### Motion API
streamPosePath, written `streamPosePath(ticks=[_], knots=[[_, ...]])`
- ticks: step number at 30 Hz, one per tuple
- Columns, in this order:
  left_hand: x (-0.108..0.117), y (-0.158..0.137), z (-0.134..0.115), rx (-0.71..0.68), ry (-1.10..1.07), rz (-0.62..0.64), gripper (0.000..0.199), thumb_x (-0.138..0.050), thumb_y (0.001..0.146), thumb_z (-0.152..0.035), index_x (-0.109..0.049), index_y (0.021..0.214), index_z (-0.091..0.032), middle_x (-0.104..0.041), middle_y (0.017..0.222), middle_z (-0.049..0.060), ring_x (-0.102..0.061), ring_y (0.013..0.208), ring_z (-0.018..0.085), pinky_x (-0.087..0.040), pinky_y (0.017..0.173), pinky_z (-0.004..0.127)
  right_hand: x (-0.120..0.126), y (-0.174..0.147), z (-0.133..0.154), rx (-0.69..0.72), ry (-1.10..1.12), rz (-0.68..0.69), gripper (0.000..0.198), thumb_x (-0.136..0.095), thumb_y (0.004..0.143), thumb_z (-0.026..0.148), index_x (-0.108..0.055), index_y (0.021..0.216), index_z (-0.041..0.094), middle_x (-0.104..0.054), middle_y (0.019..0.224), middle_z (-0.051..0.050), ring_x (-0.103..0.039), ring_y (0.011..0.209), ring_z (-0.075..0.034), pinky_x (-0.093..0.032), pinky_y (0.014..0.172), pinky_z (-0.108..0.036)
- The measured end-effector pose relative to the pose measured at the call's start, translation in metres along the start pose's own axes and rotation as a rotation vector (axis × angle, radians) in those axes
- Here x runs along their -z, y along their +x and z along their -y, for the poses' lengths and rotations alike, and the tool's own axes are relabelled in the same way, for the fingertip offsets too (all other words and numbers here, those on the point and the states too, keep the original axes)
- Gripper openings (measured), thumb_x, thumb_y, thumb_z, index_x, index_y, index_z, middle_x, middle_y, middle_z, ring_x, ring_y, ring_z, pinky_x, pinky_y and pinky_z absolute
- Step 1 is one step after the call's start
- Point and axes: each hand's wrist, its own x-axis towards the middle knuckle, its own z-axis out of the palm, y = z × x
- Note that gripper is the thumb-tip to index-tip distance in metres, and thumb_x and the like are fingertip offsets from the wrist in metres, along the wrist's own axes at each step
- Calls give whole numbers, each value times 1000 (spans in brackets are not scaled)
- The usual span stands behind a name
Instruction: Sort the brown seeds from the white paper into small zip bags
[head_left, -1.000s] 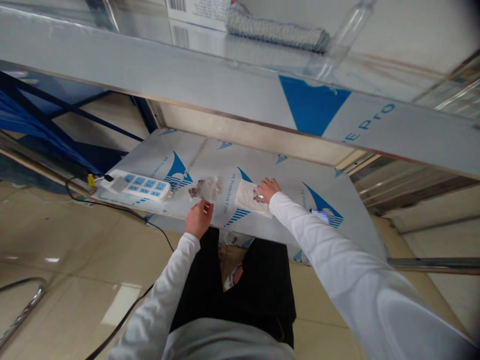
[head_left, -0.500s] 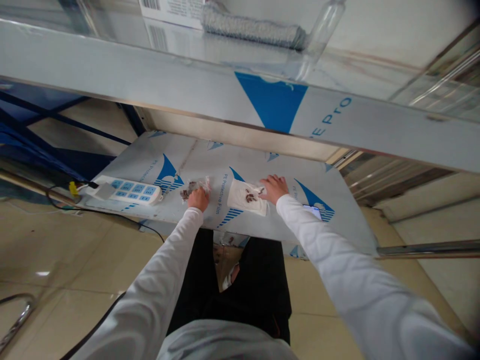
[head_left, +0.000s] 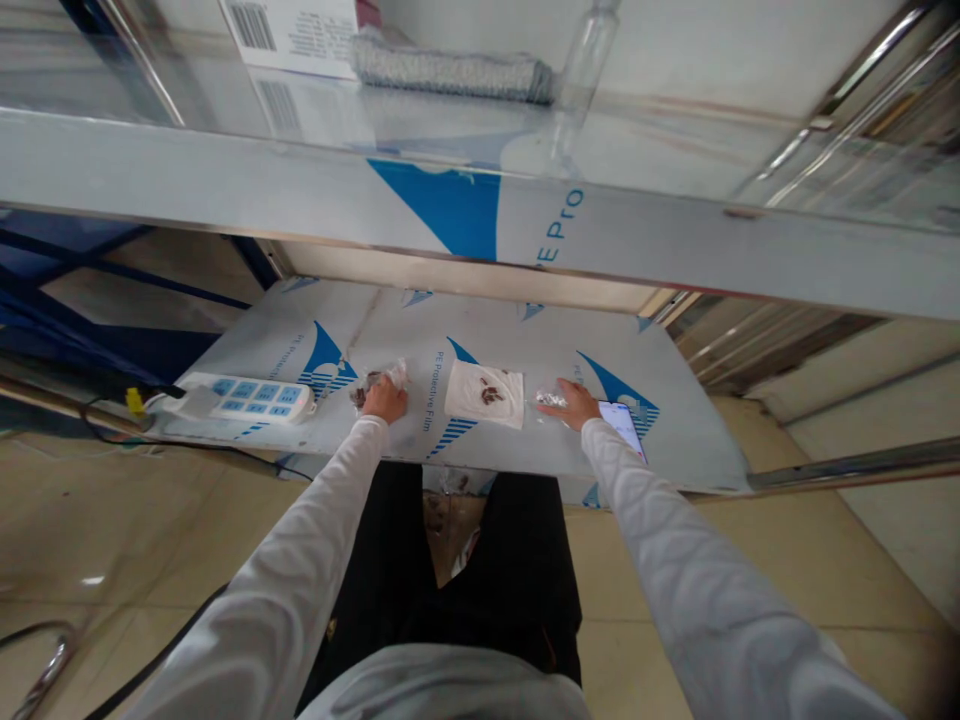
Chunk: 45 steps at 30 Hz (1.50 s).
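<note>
My left hand point(head_left: 386, 399) is closed on a crinkled clear plastic bag point(head_left: 361, 392) with dark brown pieces in it. A white sheet point(head_left: 465, 398), perhaps tissue or cloth, lies flat between my hands. Several small dark brown pieces point(head_left: 490, 392) rest near its middle; their kind is too small to make out. To the right of the sheet, my right hand point(head_left: 576, 403) has its fingers and thumb on a small clear plastic bag point(head_left: 550, 398) with shiny bits inside. Both hands are down at the shelf surface.
A white power strip point(head_left: 259, 399) with a cable is at the film-covered lower shelf's point(head_left: 375, 440) left. A phone point(head_left: 622, 428) lies by my right wrist. Overhead, the upper shelf's edge point(head_left: 300, 190) crosses the view, bearing a box point(head_left: 300, 35), grey roll point(head_left: 457, 72) and clear bottle point(head_left: 589, 55).
My right hand has moved right, off the white sheet's edge, with the small clear bag. The sheet now shows whole. My left hand stays on its bag. The view has shifted slightly.
</note>
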Motion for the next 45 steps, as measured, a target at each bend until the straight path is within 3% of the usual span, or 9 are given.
streamPosePath(ticks=[7, 17, 20, 24, 31, 36, 45], knots=[[0, -5, 0, 8, 3, -20, 37, -40, 87, -32, -51, 114, -10, -65, 107, 20, -62, 101, 30, -44, 86, 42, 2, 6, -5, 28, 45, -50, 51, -65, 72, 52, -63, 113, 22, -65, 117, -11, -55, 112, -31, -41, 90, -43], [-1, -6, 2, 9, -22, -31, 35, -41, 87, -34, -51, 112, -12, -66, 104, 19, -63, 100, 30, -45, 86, 41, 6, -12, 0, 162, 61, -211, 39, -46, 90, 41, -59, 119, 18, -65, 115, -11, -58, 109, -25, -45, 87, -39], [-2, -6, 2, 19, -28, -32, 36, -41, 87, -35, -50, 113, -12, -66, 105, 19, -64, 99, 29, -46, 85, 40, 21, -8, 23, 292, 21, -167, 39, -40, 94, 38, -57, 123, 17, -66, 113, -11, -61, 103, -22, -46, 85, -33], [-2, -7, 2, 22, -42, -30, 36, -40, 88, -36, -49, 113, -12, -66, 105, 19, -64, 99, 30, -46, 85, 41, 44, 16, 76, 481, -108, -43, 38, -48, 92, 40, -57, 124, 22, -66, 112, -7, -60, 102, -19, -45, 85, -28], [1, -10, 3, 2, -104, -15, 35, -39, 90, -36, -47, 114, -11, -65, 106, 19, -64, 98, 30, -46, 85, 41, 59, 43, 156, 597, -475, 126, 18, -61, 83, 20, -69, 98, 18, -67, 105, -15, -56, 106, -27, -40, 86, -39], [1, -10, 4, -6, -128, -10, 37, -39, 91, -34, -44, 118, -10, -65, 104, 19, -63, 97, 29, -45, 87, 42, 56, 36, 175, 676, -607, 163, 17, -58, 84, 16, -70, 96, 17, -67, 105, -15, -52, 110, -27, -39, 87, -39], [-1, -11, 6, -24, -132, -15, 35, -40, 91, -32, -44, 118, -10, -64, 104, 18, -63, 98, 30, -46, 87, 42, 60, 36, 174, 745, -626, 173, 19, -65, 80, 22, -70, 98, 17, -63, 111, -15, -51, 111, -27, -41, 88, -38]])
